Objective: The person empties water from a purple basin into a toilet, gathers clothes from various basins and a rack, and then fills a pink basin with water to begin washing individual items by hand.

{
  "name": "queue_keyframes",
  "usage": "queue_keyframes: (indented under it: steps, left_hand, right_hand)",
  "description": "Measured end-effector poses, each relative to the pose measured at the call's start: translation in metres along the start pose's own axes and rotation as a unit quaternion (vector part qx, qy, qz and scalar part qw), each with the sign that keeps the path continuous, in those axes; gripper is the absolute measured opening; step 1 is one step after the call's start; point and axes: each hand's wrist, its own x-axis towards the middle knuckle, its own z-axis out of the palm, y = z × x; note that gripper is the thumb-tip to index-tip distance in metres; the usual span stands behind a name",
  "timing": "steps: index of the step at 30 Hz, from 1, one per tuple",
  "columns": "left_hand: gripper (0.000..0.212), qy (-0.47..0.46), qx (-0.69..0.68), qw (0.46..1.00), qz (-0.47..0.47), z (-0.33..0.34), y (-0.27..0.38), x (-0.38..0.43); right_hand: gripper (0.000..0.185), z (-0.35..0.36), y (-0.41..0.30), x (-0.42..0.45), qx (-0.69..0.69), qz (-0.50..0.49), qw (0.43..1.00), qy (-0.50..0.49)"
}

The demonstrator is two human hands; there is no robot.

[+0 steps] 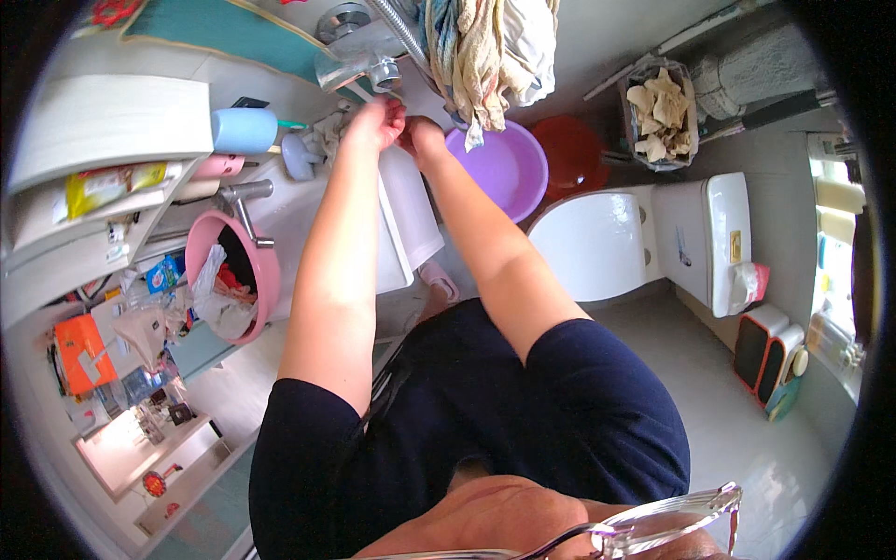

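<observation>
Both arms stretch forward over a white basin edge. My left hand (381,124) is curled just below a chrome wall tap (384,72); its fingers look bent, and whether it holds anything does not show. Close beside it on the right is my right hand (421,136), dark in shadow, its fingers partly hidden. A thin pale strip, perhaps water, runs from near the tap towards the hands. Wet-looking cloths (479,59) hang to the right of the tap, above a purple plastic basin (505,168). A bluish-grey plastic item (301,157) lies left of my left hand.
A toilet (595,245) stands at right, with a reddish-brown basin (570,155) behind the purple one. A waste bin (689,143) holds crumpled paper. At left are a pink bucket (271,280) holding plastic bags, a swivel tap (245,217) and a white shelf unit (112,126) with a blue container (245,131).
</observation>
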Motion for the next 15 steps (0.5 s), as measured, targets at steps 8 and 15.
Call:
queue_keyframes:
  steps: [8,15]
  left_hand:
    - [0.024,-0.030,0.220,0.973,-0.056,0.011,-0.003,0.013]
    - [0.031,-0.023,0.390,0.910,0.137,-0.015,-0.012,0.009]
  right_hand:
    - [0.022,0.026,0.018,0.039,0.371,-0.044,0.925,0.063]
    - [0.022,0.051,0.029,0.046,0.371,-0.070,0.926,0.017]
